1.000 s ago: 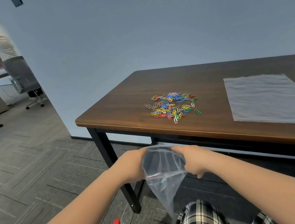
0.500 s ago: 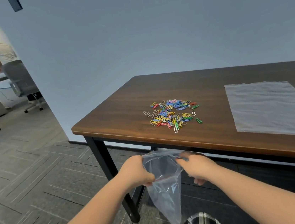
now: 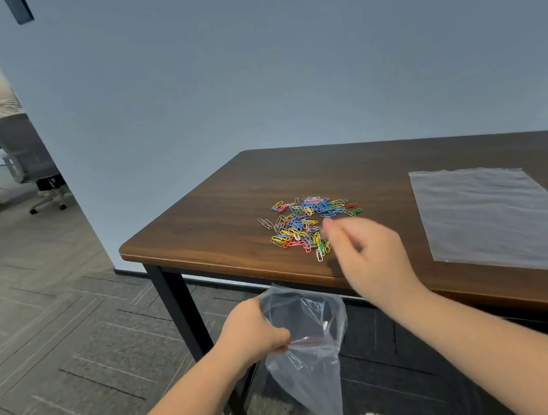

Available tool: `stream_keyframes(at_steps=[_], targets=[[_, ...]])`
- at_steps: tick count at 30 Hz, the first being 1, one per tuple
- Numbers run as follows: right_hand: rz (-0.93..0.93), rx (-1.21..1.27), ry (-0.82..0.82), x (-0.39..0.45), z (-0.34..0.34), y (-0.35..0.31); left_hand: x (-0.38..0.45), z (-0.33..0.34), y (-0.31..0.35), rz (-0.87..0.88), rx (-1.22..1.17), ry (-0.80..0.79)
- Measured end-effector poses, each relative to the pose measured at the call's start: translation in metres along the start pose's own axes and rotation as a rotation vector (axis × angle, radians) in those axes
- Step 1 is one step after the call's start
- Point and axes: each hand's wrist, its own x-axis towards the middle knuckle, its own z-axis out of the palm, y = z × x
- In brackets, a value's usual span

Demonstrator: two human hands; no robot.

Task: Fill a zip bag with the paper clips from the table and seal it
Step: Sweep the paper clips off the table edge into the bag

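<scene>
A loose heap of coloured paper clips [image 3: 301, 219] lies on the brown wooden table [image 3: 219, 221] near its front left corner. My left hand [image 3: 254, 328] grips the rim of a clear zip bag [image 3: 309, 348], which hangs with its mouth gaping below the table's front edge. My right hand [image 3: 368, 257] hovers over the table at the near right side of the heap, blurred, fingers loosely curled and holding nothing I can see.
A second flat clear bag [image 3: 501, 214] lies on the right side of the table. The black table leg [image 3: 191, 334] stands just left of the bag. A person sits at a desk far left behind the grey wall.
My right hand let go of the bag's rim and rose over the table edge to the paper clips. The left hand alone holds the bag now. The view tilted upward.
</scene>
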Motion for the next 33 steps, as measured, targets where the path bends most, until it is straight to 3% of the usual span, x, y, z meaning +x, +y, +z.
stream_keyframes(at_steps=[2,5,8,22,33], targets=[[0.224,0.078,0.094,0.027,0.004,0.009,-0.001,0.000,0.000,0.017,-0.009,0.009],[0.573,0.153,0.054,0.059,0.013,0.032,-0.001,0.002,-0.001,0.014,-0.031,0.007],[0.710,0.247,0.023,0.075,0.022,0.046,0.002,0.005,-0.002,0.000,-0.074,-0.009],[0.625,0.288,-0.292,0.078,0.050,0.034,0.013,0.005,-0.008,-0.018,-0.177,-0.016],[0.544,0.324,-0.289,0.065,0.058,0.029,0.015,-0.001,-0.005,0.012,-0.184,-0.008]])
